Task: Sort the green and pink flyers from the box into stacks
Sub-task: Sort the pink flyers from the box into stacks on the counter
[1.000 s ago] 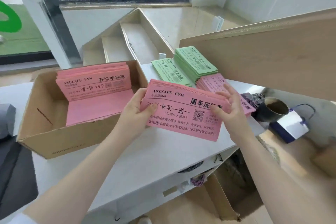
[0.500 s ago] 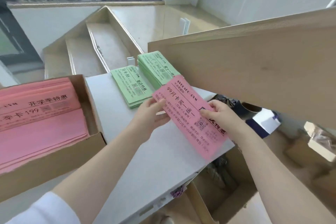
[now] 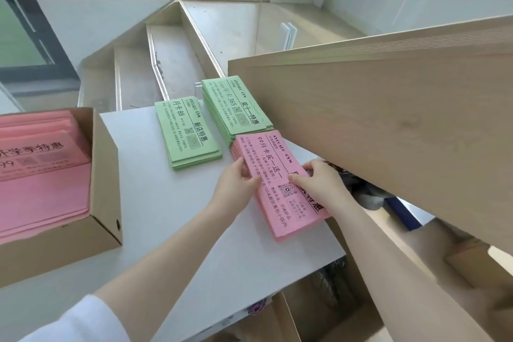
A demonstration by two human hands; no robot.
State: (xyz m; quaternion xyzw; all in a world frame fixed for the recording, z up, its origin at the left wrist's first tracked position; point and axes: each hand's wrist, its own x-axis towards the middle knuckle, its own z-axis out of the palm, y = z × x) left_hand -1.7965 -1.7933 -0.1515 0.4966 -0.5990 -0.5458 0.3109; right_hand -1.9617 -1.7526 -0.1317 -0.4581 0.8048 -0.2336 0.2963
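A stack of pink flyers [image 3: 270, 175] lies on the white table [image 3: 172, 216] near its right edge. My left hand [image 3: 236, 183] grips the stack's left edge, and my right hand [image 3: 319, 183] holds its right side with fingers curled onto the top sheet. Two stacks of green flyers sit just behind: one [image 3: 186, 133] to the left, a thicker one [image 3: 236, 107] to the right, touching the pink stack's far end. The cardboard box [image 3: 105, 189] at the left holds more pink flyers [image 3: 36, 164].
A large wooden board [image 3: 388, 125] slants over the table's right side, close above my right hand. Below the table's edge are dark items and cardboard [image 3: 347, 314]. Steps [image 3: 166, 64] and a window lie beyond the table.
Both hands carried the pink bundle away from the box, turned it lengthwise and lowered it onto the pink stack by the green ones. The view swung right.
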